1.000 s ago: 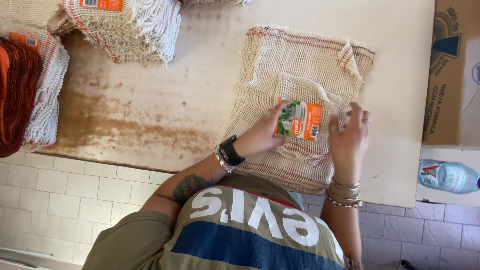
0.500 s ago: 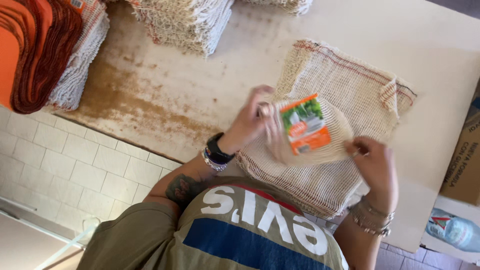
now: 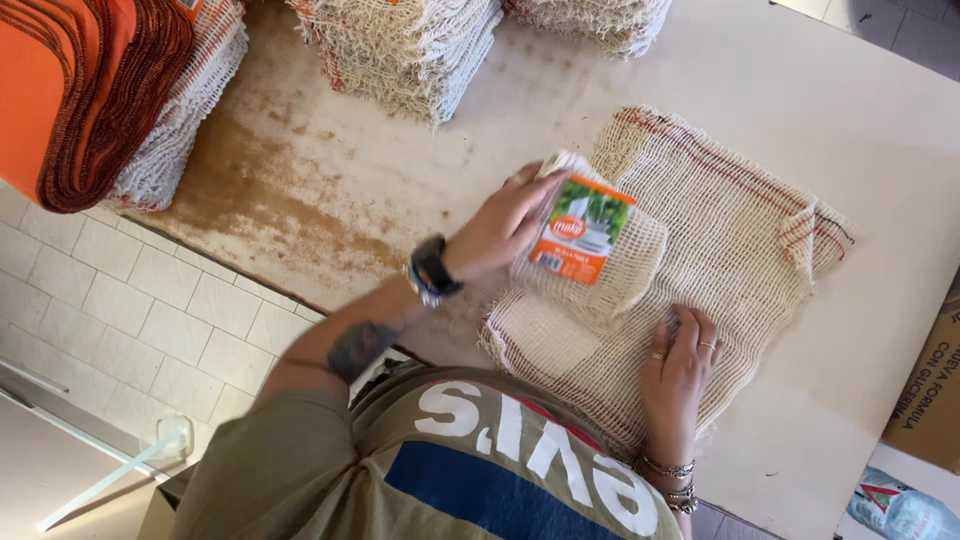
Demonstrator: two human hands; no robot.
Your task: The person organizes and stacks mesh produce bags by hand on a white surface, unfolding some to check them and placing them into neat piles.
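Observation:
My left hand (image 3: 500, 225), with a black watch on the wrist, grips a folded cream mesh cloth (image 3: 615, 275) by its left edge. The cloth carries an orange and green paper label (image 3: 583, 232). It is held just above a pile of unfolded cream mesh cloths with red edging (image 3: 745, 225) spread flat on the pale table (image 3: 720, 70). My right hand (image 3: 680, 365), with rings and bracelets, lies flat on the near part of that pile, fingers apart, holding nothing.
Tall stacks of folded mesh cloths (image 3: 410, 45) stand at the table's far side. At the left lie orange cloths (image 3: 60, 90) on a white mesh stack (image 3: 185, 110). A cardboard box (image 3: 930, 390) and a plastic bottle (image 3: 900, 510) are at the right. Tiled floor (image 3: 130, 330) lies below left.
My right hand has let go of the labelled folded cloth and dropped flat onto the spread pile. My left hand alone now holds the folded cloth, carried slightly leftward.

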